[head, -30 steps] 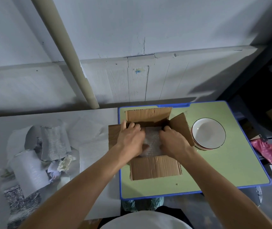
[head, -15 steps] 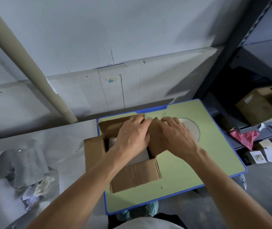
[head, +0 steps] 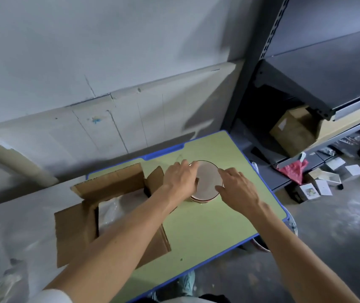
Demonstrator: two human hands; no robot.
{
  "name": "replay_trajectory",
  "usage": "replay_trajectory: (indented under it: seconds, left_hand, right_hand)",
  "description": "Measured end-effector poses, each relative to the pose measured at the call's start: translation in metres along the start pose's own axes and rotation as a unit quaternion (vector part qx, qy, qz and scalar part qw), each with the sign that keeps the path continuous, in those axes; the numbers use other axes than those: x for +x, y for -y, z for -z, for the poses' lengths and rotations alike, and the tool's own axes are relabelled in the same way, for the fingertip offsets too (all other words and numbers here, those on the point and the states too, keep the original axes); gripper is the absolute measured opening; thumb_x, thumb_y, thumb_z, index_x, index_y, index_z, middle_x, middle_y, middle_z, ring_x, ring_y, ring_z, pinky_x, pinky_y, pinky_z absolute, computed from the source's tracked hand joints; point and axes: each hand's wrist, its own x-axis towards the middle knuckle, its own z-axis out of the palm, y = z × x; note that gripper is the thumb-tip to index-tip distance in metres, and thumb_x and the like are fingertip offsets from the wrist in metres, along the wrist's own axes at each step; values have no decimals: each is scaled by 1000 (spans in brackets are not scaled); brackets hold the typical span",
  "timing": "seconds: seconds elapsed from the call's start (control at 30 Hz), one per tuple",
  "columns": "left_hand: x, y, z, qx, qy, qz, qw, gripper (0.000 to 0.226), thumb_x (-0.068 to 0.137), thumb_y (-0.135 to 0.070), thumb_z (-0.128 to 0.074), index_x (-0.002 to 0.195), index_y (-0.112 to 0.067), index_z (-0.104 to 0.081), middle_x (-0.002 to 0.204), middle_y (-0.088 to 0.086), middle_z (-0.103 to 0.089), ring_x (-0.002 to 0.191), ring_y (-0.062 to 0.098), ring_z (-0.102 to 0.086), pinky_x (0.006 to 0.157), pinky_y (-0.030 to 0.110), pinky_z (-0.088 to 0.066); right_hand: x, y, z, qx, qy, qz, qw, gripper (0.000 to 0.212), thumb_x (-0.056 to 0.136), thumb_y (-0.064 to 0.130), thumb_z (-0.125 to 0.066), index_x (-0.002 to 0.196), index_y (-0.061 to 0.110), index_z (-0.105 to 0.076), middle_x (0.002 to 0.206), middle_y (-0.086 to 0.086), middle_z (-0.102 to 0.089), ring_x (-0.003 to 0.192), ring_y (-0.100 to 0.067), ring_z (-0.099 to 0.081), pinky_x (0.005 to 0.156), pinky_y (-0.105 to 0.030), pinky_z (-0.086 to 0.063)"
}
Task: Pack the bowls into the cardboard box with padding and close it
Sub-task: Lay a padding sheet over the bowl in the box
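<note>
Bowl [head: 208,182] stands on the green table [head: 209,228], at 2 o'clock from the box [head: 74,232] and just beside its right flap; the bowl is pale inside with a dark rim line, and a reddish band shows low on its near side. Left hand [head: 180,179] grips the bowl at its 9 o'clock edge, fingers curled over the rim towards 11 o'clock. Right hand [head: 238,190] holds the opposite edge at about 3 o'clock, forefinger on the rim, thumb laid over the rim at 4 o'clock, the other fingers loosely spread; whether the bowl is off the surface cannot be told. Box lies open at 9 o'clock on the table, all four flaps folded outward, its left flap overhanging the blue table edge; white padding [head: 111,211] fills the visible interior, partly hidden by the left forearm. Dark shelving [head: 319,68] stands at 2 o'clock from the table; a carton [head: 292,132] sits on its lower shelf; a red bag [head: 294,171] lies just below it.
</note>
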Motion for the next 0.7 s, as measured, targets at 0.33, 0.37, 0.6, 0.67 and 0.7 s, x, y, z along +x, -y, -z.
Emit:
replay_trajectory:
  seconds: [0.33,0.37,0.6,0.67,0.7]
  left_hand:
    - [28,-11,-20,-7,56,79,995,64,89,0,-56,144,-9,-25,113,18,-53,93,33,-62,67,34,-41]
    - [28,-11,-21,-21,59,89,994,65,88,2,-56,144,-9,-25,111,18,-53,92,33,-62,67,34,-41]
    - [23,-12,-16,-67,31,100,992,49,91,6,-47,136,-8,-32,108,17,-51,89,37,-61,65,37,-41]
    - [20,-12,-7,-70,-5,91,993,47,91,6,-46,134,-8,-33,106,17,-50,84,39,-61,63,38,-39]
    - [19,-11,-1,-74,-22,89,993,48,91,6,-46,135,-8,-33,105,17,-50,81,40,-60,62,39,-38]
  right_hand:
    - [31,-7,-27,63,25,-31,997,54,94,22,-55,140,9,-30,115,-17,-49,94,-41,-60,73,-40,-43]
    - [31,-5,-30,72,22,-35,997,55,94,18,-54,141,9,-28,113,-18,-49,92,-41,-60,71,-38,-41]
    - [36,10,-22,84,19,-74,994,52,83,0,-56,129,6,-32,113,-18,-46,94,-42,-61,67,-33,-36]
    - [34,13,-12,91,-12,-73,993,49,83,0,-54,127,7,-33,108,-17,-45,89,-42,-61,66,-35,-36]
    - [33,14,-6,92,-31,-71,993,49,83,1,-53,127,7,-33,105,-16,-44,85,-42,-61,65,-36,-36]
